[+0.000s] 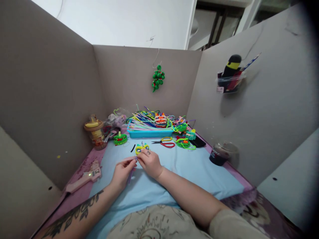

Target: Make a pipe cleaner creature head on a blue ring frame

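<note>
My left hand (122, 171) pinches a purple pipe cleaner (130, 176), whose tail hangs below the fingers. My right hand (151, 162) is closed too, its fingertips meeting the left ones at the upper end of the same stem. Just past the right fingers is a yellow fuzzy figure (138, 148) with big blue-ringed eyes, its lower part covered by the hand; whether the fingers touch it I cannot tell. A short black stem (133, 148) lies to its left. Beyond the hands rest scissors (166, 144) with red and yellow handles.
A blue tray (149, 134) heaped with pipe cleaners stands at the back. Left are a green fuzzy figure (120, 138), a lidded cup (96, 133) and a pink glue gun (84, 179). Right are green pieces (183, 143), a phone (198, 141) and a dark cup (218, 156). Grey partitions surround the table.
</note>
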A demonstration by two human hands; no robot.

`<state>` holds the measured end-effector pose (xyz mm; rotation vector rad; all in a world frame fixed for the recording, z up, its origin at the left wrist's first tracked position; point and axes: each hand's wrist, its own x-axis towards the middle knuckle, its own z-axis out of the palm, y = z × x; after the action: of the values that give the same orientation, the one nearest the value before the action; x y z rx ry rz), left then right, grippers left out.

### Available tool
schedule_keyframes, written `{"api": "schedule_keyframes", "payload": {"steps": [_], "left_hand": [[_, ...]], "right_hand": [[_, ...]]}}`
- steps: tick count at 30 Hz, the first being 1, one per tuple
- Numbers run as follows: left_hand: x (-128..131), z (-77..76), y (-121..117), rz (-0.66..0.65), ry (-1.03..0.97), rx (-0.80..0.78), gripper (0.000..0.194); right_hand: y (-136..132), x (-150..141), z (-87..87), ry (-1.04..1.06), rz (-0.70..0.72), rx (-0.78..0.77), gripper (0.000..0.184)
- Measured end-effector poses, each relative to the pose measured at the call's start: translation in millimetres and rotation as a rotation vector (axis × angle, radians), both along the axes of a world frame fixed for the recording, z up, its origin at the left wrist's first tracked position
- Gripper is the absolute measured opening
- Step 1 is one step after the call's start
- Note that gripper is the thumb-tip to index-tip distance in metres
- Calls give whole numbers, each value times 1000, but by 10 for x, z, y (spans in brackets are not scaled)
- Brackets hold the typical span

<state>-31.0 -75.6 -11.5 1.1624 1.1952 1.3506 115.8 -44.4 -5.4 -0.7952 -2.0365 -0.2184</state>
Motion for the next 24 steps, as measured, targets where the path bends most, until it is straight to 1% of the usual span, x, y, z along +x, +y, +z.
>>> {"api": "schedule_keyframes", "payload": {"steps": [4,6,8,11,13,15,19,22,24], "left_hand": [[8,-36,20,-6,-79,-2,37],[1,-50,29,13,-58,21,35],[-9,-49,28,52,15,55,33],[-22,-16,14,105,143,120,31],[-28,11,4,117,208,158,31],[-34,30,-3,117,258,210,29],[-54,37,-6,104,344,312,23],[-66,31,-2,113,361,288,23],[-65,22,4,121,314,253,25]], "right_hand": [[-17,-32,-31,-62,-88,105,17],[-22,-51,-50,-65,-94,128,18],[-22,-62,-57,-48,-68,117,17],[-22,-55,-40,13,39,31,14],[-24,-42,-20,80,113,-44,17],[-26,-30,-6,140,162,-111,19],[-14,-25,-9,199,247,-195,17],[8,-40,-20,252,287,-248,16],[20,-53,-14,293,286,-292,15]]}}
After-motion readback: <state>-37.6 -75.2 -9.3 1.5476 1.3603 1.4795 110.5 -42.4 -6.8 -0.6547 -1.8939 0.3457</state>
